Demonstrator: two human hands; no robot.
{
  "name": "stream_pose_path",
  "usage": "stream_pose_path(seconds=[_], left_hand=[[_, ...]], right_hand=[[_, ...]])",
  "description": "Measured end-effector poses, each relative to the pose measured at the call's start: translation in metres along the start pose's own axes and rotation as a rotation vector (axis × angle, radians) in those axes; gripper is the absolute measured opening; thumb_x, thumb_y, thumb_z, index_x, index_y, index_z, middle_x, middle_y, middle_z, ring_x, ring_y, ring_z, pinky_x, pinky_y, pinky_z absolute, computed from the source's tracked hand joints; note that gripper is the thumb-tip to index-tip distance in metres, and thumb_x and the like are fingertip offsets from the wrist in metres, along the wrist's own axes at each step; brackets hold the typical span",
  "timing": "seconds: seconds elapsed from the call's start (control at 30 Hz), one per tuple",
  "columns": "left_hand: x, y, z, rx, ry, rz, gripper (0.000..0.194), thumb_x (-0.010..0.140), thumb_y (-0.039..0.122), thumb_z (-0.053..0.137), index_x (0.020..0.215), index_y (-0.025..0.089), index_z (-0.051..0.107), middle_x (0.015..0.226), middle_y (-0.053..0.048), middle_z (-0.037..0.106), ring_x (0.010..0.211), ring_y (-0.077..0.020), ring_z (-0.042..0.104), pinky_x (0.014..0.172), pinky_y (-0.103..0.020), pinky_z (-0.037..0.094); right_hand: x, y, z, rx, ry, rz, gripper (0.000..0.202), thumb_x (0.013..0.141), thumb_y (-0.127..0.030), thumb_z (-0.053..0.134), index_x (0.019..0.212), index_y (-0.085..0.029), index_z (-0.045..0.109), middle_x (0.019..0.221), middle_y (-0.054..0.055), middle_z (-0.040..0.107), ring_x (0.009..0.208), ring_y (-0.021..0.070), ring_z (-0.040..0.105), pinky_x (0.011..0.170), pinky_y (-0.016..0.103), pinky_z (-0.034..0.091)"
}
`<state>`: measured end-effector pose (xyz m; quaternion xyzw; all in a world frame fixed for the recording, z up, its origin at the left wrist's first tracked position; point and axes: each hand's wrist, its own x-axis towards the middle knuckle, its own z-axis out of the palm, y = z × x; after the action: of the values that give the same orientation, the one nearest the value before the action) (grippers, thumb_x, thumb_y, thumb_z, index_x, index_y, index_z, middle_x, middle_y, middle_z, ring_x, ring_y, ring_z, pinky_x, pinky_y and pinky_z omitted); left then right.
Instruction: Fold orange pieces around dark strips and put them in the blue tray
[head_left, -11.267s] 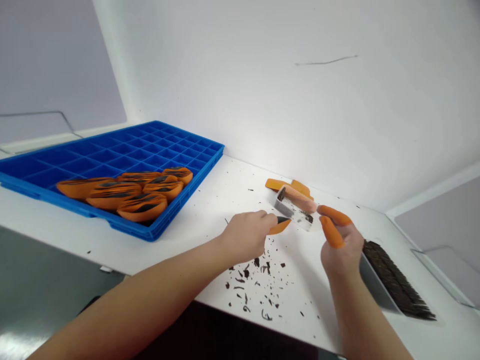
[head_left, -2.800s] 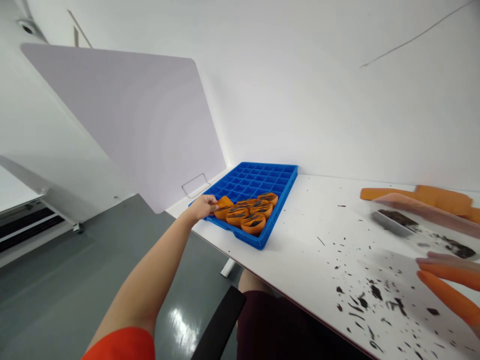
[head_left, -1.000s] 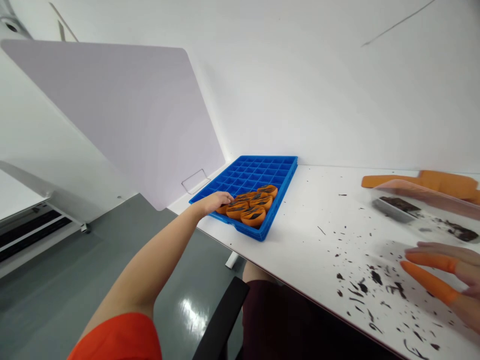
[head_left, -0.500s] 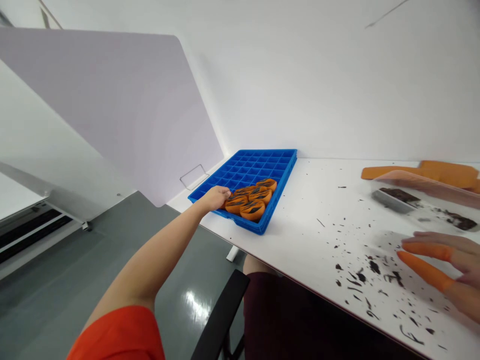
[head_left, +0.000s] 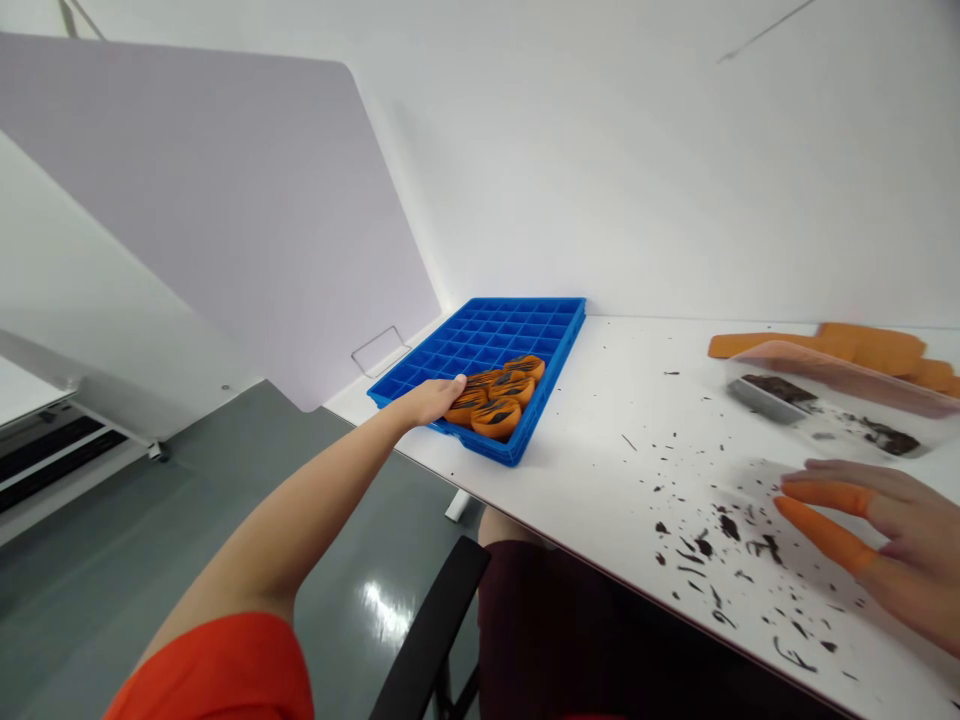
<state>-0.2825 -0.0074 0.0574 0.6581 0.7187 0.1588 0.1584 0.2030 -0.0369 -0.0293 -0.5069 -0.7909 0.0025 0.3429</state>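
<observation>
White surface [head_left: 634, 365], with our blue compartment tray [head_left: 512, 455] toward its left edge. Clear plastic container [head_left: 847, 376] sits at the right, dark bits inside; flat orange pieces [head_left: 870, 350] behind it, by the far edge. Right hand [head_left: 900, 535] near the front edge: fingers spread, two in orange finger cots [head_left: 825, 535], holding nothing we can see. Left hand [head_left: 431, 402] at the tray's near edge: thumb shows, other fingers hidden, can't tell if we're pinching. Progress, our read: at least five orange packets [head_left: 496, 418] placed in the tray's near corner; flat pieces still unfilled. Dark flakes [head_left: 729, 526] scattered near the front edge.
</observation>
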Motion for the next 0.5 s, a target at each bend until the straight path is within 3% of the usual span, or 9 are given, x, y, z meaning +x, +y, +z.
stream_pose_path(seconds=[0.2, 0.37, 0.43, 0.5], left_hand=[[-0.012, 0.01, 0.003, 0.16, 0.083, 0.038, 0.048, 0.089, 0.05, 0.03, 0.107, 0.019, 0.063, 0.118, -0.01, 0.061, 0.116, -0.0279, 0.049, 0.098, -0.036, 0.033], [-0.016, 0.012, 0.008, 0.29, 0.001, -0.025, 0.059, 0.091, 0.049, 0.02, 0.139, 0.018, 0.037, 0.149, -0.008, 0.03, 0.14, -0.0289, 0.015, 0.11, -0.051, 0.006], [-0.014, 0.007, 0.008, 0.36, 0.018, -0.088, 0.064, 0.091, 0.048, 0.013, 0.144, 0.016, 0.025, 0.152, -0.006, 0.018, 0.141, -0.0265, 0.007, 0.11, -0.051, 0.003], [-0.009, -0.004, 0.008, 0.402, 0.041, -0.071, 0.065, 0.091, 0.048, 0.008, 0.146, 0.016, 0.021, 0.153, -0.002, 0.016, 0.142, -0.0228, 0.005, 0.111, -0.048, 0.003]], right_hand=[[-0.001, 0.003, 0.0, -0.029, 0.04, -0.152, 0.03, 0.078, -0.053, 0.045, 0.083, -0.033, 0.067, 0.094, 0.001, 0.067, 0.079, 0.0228, 0.064, 0.063, 0.039, 0.057], [-0.001, -0.008, -0.006, -0.034, 0.073, -0.139, 0.028, 0.082, -0.049, 0.049, 0.082, -0.026, 0.066, 0.09, 0.004, 0.067, 0.086, 0.0229, 0.064, 0.072, 0.04, 0.056], [0.001, -0.014, -0.009, 0.028, 0.107, -0.185, 0.023, 0.084, -0.043, 0.052, 0.083, -0.023, 0.065, 0.087, 0.005, 0.067, 0.088, 0.0214, 0.063, 0.075, 0.038, 0.055], [0.002, -0.017, -0.009, 0.054, 0.098, -0.195, 0.019, 0.085, -0.038, 0.054, 0.084, -0.021, 0.063, 0.088, 0.006, 0.067, 0.09, 0.0214, 0.062, 0.076, 0.038, 0.055]])
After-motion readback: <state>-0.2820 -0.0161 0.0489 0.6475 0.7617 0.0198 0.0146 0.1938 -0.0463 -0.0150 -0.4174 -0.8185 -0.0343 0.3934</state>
